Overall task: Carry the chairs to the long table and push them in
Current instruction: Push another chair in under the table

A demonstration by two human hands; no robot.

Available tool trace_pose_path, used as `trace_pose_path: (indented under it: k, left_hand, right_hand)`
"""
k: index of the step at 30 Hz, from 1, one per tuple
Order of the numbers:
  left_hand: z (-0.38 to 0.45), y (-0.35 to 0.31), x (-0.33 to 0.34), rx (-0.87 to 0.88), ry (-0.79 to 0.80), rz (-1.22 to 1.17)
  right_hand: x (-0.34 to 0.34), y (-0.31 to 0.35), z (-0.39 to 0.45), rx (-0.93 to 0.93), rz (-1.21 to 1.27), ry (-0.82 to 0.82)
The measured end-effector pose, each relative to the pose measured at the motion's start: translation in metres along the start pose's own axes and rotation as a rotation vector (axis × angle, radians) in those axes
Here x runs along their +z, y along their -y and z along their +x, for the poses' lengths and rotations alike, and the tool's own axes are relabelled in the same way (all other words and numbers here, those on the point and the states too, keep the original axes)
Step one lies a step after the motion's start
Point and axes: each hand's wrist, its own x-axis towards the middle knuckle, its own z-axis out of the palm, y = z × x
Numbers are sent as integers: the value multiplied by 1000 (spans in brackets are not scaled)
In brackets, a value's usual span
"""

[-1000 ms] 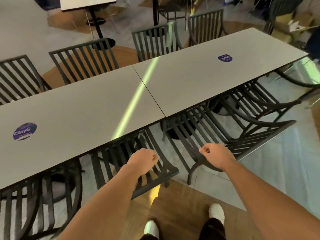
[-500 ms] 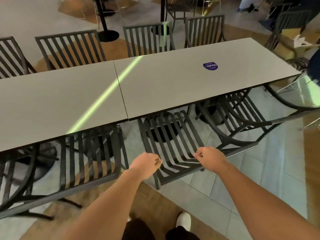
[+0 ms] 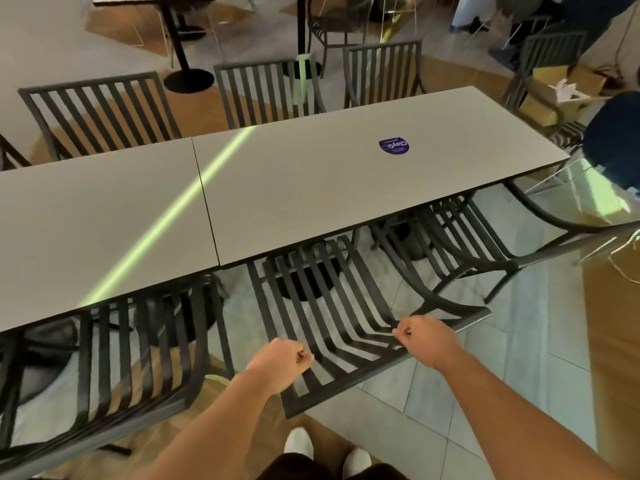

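The long grey table (image 3: 311, 188) is made of two tops set end to end, with a purple sticker (image 3: 393, 146) on the right one. Three dark slatted chairs stand along its near edge. The middle chair (image 3: 332, 306) leans its back toward me, its seat under the table. My left hand (image 3: 282, 362) is a fist over the left edge of that chair's back. My right hand (image 3: 426, 336) is a fist over its top rail. I see no rail wrapped by either hand. The left chair (image 3: 138, 358) and the right chair (image 3: 460, 237) are tucked in.
Three more chairs (image 3: 266, 91) line the far side. A pedestal table (image 3: 176, 39) stands behind them. Cardboard boxes (image 3: 561, 95) and a person in dark blue (image 3: 613, 140) are at the right end. My white shoes (image 3: 299, 441) stand on a wood-and-tile floor.
I have moved right along the table. My fists went from over the left chair and the gap beside it to over the middle chair's back. They stayed curled throughout.
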Motion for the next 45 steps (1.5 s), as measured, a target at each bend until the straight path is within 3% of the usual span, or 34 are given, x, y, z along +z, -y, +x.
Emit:
trace_pose_path:
  k: [10,16,24,33,45]
  left_hand:
    - [9,-26,24,-128,-15,-82]
    - [11,-71,58,-384,37,-184]
    - [-2,-98,89,-447,-27,-41]
    - [15,-104,100,-458,-106,110]
    - [47,-95,86,-481,-80,69]
  right_hand:
    - [12,-53,39,-88,-63,116]
    - [19,-86,52,-266,-82,234]
    - [21,-113,70,-523,-193,287]
    - [29,-115,74,-617,-368,158]
    - [31,-121,92,-603,-398,74]
